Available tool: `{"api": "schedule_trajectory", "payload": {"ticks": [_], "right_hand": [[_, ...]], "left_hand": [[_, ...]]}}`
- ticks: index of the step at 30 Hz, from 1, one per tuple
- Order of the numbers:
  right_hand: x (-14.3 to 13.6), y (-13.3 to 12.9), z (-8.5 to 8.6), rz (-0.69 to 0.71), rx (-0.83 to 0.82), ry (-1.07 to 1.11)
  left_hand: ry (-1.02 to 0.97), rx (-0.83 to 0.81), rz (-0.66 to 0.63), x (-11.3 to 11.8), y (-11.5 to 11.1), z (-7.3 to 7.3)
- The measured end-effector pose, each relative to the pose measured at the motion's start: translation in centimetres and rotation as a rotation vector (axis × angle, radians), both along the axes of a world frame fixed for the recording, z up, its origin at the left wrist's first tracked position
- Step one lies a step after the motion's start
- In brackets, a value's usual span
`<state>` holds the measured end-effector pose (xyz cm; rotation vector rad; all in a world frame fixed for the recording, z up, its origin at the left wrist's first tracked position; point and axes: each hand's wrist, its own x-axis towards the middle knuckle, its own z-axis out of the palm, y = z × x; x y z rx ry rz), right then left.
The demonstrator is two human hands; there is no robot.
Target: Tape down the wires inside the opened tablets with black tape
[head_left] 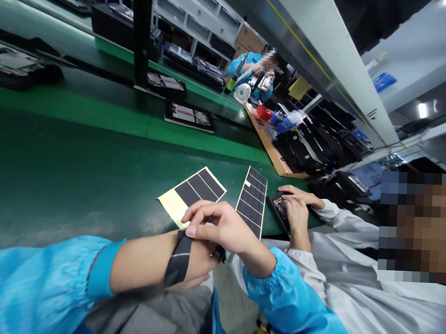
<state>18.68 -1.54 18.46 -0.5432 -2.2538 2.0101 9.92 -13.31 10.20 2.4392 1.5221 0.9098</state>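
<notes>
My left hand [200,262] is held in front of my lap, its back turned up. Black adhesive strips [178,261] with a pale line between them lie across its wrist. The fingers look curled, partly hidden behind my right hand, and a small black thing [220,254] shows beside them; I cannot make out what it is. My right hand [220,226] is closed in a pinch at the upper end of the strips. Just beyond, on the green bench [96,181], are a yellow-backed sheet of black stickers [200,190] and a second sticker sheet [251,200].
To the right, a co-worker in a pale coat has both hands [298,209] on a black device [278,209]. Opened devices [188,115] sit on the line behind the bench. A cardboard tray edge [263,139] and stacked black parts [297,148] stand back right. Another person sits beyond a fan [243,93].
</notes>
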Motion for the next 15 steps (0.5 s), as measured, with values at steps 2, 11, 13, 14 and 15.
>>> {"api": "schedule_trajectory", "payload": {"ticks": [2, 11, 13, 14, 15], "right_hand": [[0.0, 0.1, -0.1, -0.068, -0.013, 0.023], [1.0, 1.1, 1.4, -0.153, -0.007, 0.079], [1.0, 1.1, 1.8, -0.128, -0.029, 0.079], [0.9, 1.1, 2.0, -0.109, -0.030, 0.084], [0.8, 1.1, 2.2, -0.093, -0.027, 0.096]], "left_hand": [[0.123, 0.050, -0.109, -0.3, -0.1, 1.3], [-0.317, 0.107, -0.141, -4.4, -2.0, 4.1], [-0.640, 0.138, 0.180, -6.2, -1.9, 4.1], [-0.746, 0.100, 0.273, -7.0, -1.7, 4.1], [-0.807, 0.021, 0.297, -7.6, -1.3, 4.2]]}}
